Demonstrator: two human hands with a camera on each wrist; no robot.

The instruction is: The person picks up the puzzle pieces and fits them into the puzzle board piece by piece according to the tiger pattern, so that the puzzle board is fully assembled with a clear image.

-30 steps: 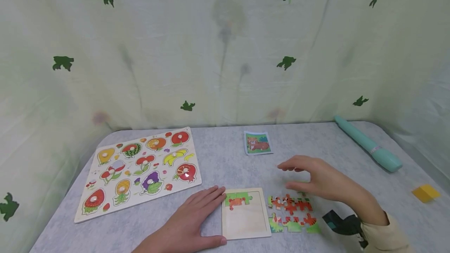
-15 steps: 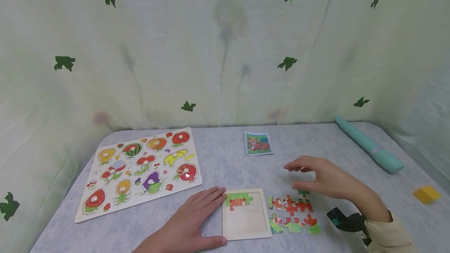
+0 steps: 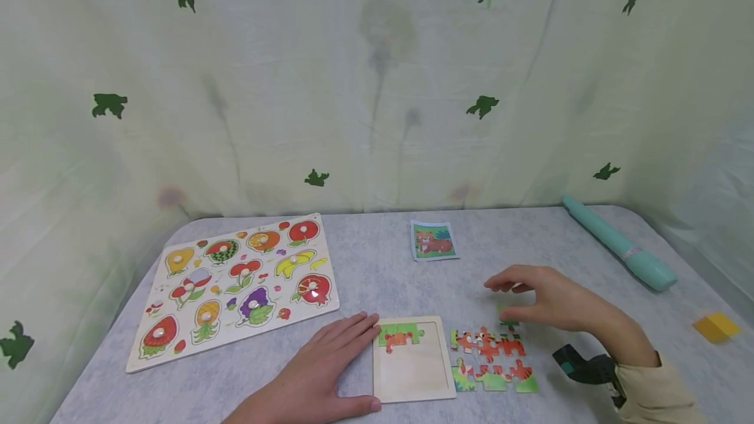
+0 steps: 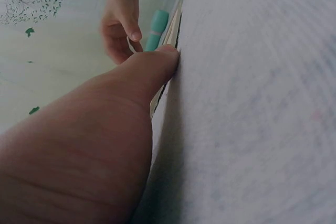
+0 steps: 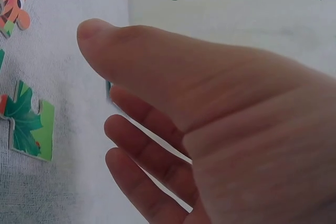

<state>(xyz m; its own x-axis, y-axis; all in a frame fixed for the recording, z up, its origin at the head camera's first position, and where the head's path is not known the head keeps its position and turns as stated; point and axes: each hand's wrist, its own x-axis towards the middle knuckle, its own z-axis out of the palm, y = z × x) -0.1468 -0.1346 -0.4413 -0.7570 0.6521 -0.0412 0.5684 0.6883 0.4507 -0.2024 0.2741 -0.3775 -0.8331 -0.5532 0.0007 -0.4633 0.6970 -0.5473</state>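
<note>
A wooden puzzle tray [image 3: 413,371] lies at the front middle, two or so joined green and orange pieces [image 3: 400,335] in its upper left corner. My left hand [image 3: 312,371] touches the tray's left edge with spread fingers and thumb. Right of the tray lie several loose puzzle pieces [image 3: 487,344] in rows. Above their far end my right hand [image 3: 556,300] hovers, fingers loosely bent and holding nothing, partly covering a green piece. In the right wrist view a green leaf piece [image 5: 32,124] lies beside the hand [image 5: 173,87].
A fruit puzzle board [image 3: 235,293] lies at the left. A small picture card [image 3: 434,241] is at the back middle. At the right are a teal cylindrical object [image 3: 618,242] and a yellow block [image 3: 715,326]. A patterned curtain [image 3: 377,84] stands behind the table.
My right hand has moved a little to the right over the loose pieces, still empty. The left hand stays at the tray's edge.
</note>
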